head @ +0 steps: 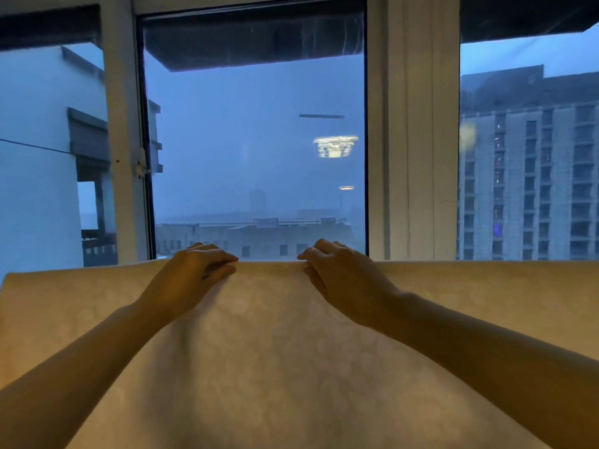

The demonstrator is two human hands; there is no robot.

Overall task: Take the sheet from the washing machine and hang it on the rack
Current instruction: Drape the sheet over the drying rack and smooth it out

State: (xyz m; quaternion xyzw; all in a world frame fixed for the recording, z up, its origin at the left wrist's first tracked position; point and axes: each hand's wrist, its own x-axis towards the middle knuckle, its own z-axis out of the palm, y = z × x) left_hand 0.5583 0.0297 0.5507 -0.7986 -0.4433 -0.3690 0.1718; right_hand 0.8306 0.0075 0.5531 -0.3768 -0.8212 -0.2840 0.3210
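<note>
Before the window (256,140) | cream sheet (291,367) spread flat; long axis left-right; top edge level | left hand (194,273), right hand (340,277): fingers curled over that edge, gripping it

Two bare forearms (97,345) — slim wrists (402,306), left grip (191,270), right grip (340,273) (both bare)

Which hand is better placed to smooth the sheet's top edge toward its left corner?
Probably the left hand: it grips the sheet on that side; the right hand would have to cross over it.
</note>
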